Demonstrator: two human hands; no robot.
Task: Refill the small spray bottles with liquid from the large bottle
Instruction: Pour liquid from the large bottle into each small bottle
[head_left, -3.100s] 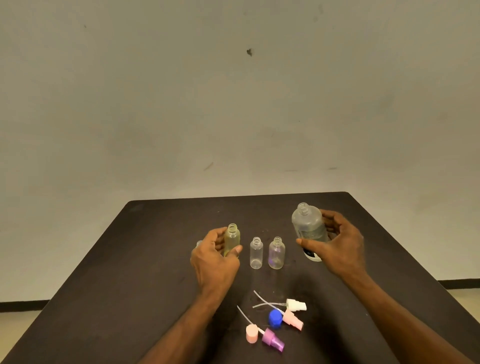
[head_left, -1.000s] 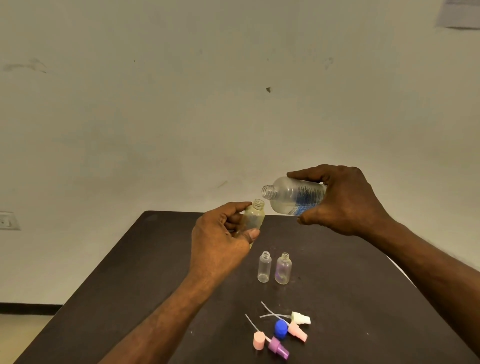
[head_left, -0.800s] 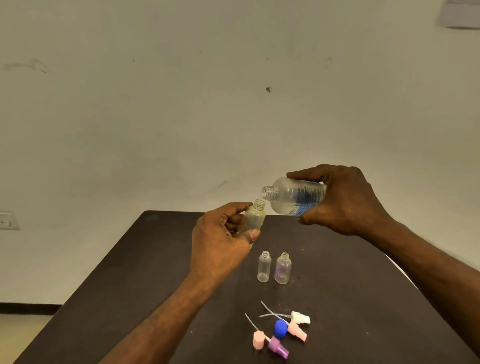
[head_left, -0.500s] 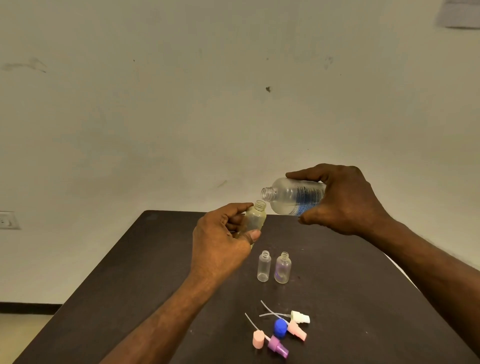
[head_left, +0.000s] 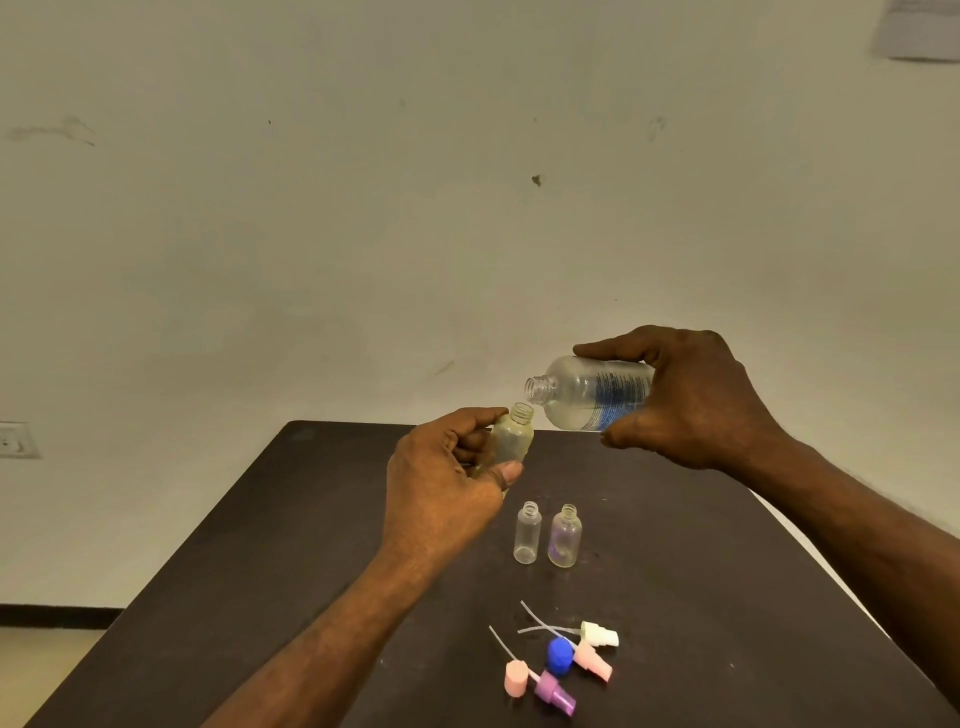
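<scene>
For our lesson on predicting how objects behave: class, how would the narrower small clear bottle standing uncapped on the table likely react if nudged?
The narrower clear bottle looks empty and thin-walled, so it is probably very light and would slide or tip easily. It is tall for its base, so likely to topple, perhaps onto the tinted bottle close beside it. Being round, it would probably roll once down.

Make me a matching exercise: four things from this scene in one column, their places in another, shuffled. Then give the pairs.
Things:
1. large bottle
2. yellowish small bottle
3. blue cap
4. two open small bottles

Places:
A. standing on the table, mid-way
B. in the right hand, tipped sideways
C. lying among the spray heads at the near edge
D. in the left hand, upright

Pairs: 1-B, 2-D, 3-C, 4-A
</scene>
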